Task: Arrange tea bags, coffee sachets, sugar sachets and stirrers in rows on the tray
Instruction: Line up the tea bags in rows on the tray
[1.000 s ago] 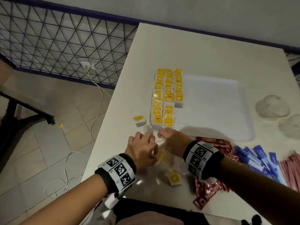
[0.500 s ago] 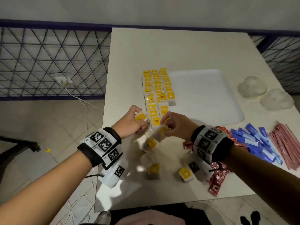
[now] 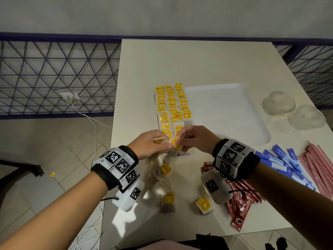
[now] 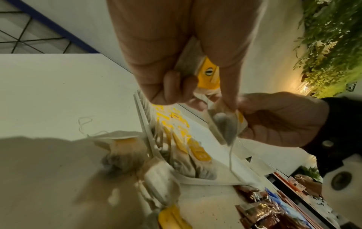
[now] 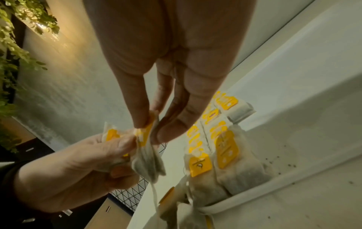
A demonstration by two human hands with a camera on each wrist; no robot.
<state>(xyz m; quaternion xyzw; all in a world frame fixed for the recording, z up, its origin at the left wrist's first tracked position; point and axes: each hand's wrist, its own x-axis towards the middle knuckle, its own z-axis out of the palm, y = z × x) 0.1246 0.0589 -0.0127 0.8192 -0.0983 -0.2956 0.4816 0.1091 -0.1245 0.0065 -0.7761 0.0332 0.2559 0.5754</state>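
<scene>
both hands meet just above the near left corner of the tray [image 3: 234, 112]. the left hand [image 3: 151, 144] has its fingers curled round a tea bag [image 4: 203, 68] with a yellow tag, and its thumb and forefinger also touch a second bag [image 5: 149, 161]. the right hand [image 3: 193, 138] pinches that second bag by its yellow tag between thumb and fingertips [image 5: 140, 120]; the bag hangs below them with its string trailing down. tea bags in rows [image 3: 171, 105] fill the left side of the tray, overlapping, tags up. loose tea bags [image 3: 168, 199] lie on the table [image 3: 198, 65] near the person, under the wrists. red coffee sachets [image 3: 241, 204] lie to the right of these, then blue sugar sachets [image 3: 286, 161], then pink stirrers [image 3: 319, 163] at the table's right edge, all off the tray.
</scene>
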